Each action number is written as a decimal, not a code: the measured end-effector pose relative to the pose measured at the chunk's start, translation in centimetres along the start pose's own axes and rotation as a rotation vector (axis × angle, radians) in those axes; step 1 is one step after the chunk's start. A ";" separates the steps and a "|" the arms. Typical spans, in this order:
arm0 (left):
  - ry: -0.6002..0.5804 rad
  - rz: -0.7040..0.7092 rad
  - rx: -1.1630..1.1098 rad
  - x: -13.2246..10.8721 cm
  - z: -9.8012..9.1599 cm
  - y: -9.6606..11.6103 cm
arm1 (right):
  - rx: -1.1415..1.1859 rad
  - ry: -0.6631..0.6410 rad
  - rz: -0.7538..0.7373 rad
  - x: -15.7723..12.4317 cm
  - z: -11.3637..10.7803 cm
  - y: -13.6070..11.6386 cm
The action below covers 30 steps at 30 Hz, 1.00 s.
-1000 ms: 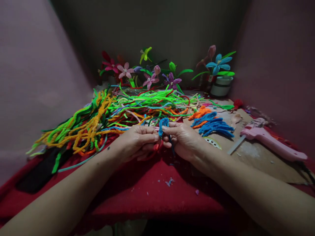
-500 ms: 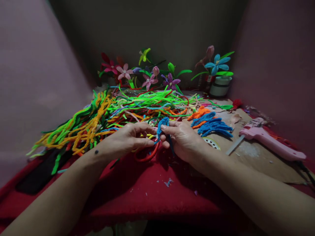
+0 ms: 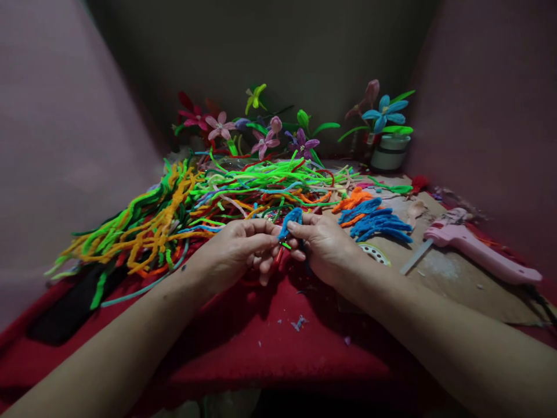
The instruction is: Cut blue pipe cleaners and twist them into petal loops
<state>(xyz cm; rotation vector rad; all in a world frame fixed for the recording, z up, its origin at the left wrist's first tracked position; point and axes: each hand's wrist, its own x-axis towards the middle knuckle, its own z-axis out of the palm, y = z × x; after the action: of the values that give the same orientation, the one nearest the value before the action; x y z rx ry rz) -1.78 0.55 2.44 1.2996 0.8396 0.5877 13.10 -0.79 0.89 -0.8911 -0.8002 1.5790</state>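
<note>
Between my two hands is a blue pipe cleaner (image 3: 290, 218), bent into a narrow loop. My left hand (image 3: 248, 241) pinches its lower end with thumb and forefinger. The thumb and fingers of my right hand (image 3: 319, 235) close on the loop's right side. Just below the fingers, red scissors handles (image 3: 278, 255) show in part; my left hand covers most of them. Right of my hands lies a stack of blue pipe-cleaner petals (image 3: 378, 223), with orange petals (image 3: 357, 198) behind it.
A large heap of coloured pipe cleaners (image 3: 261, 177) spreads across the back and left. A pink glue gun (image 3: 478, 247) rests on cardboard (image 3: 452, 293) at right. Pipe-cleaner flowers (image 3: 265, 136) stand along the back. A black phone-like slab (image 3: 61, 310) lies at left on the red cloth (image 3: 278, 354).
My left hand has shifted slightly right and closed in on the lower end of the blue loop. The loop leans more to the right, and the scissors handles are now more covered.
</note>
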 end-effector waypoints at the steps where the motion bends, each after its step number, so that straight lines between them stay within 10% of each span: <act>1: 0.001 -0.006 0.015 0.0 0.0 0.0 | -0.007 -0.009 -0.009 0.0 0.0 0.0; 30: 0.355 0.200 0.294 0.2 -0.4 0.9 | -0.372 -0.080 -0.122 -0.3 -0.5 -0.3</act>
<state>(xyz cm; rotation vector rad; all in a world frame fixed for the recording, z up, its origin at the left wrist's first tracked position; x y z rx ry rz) -1.88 1.13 3.28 1.5849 1.1261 0.8958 13.72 -1.02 0.89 -1.0259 -1.2093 1.3879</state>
